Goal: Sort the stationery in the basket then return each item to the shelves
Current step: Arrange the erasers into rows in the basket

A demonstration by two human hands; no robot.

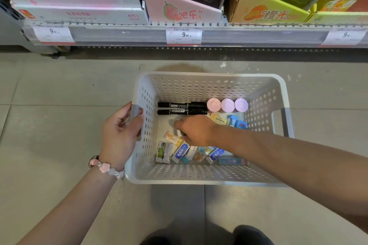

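A grey perforated basket [209,177] sits on the floor below the shelf. My left hand [121,135] grips its left handle. Reaching inside, my right hand [194,129] has its fingers closed on a small white eraser [180,133] at the basket's middle. Two black markers [182,108] lie side by side along the far wall. Three round pastel containers [227,105] stand to their right. Several boxed erasers [179,152] lie in a row along the near wall. A yellow packet [218,119] and a blue item [237,122] sit behind my right wrist.
The bottom shelf edge [119,35] carries price tags reading 9.90. Above it stand a pink display box [179,10], a yellow box [264,10] and a white carton [79,10]. Grey floor tiles surround the basket. My dark shoes [253,234] show at the bottom.
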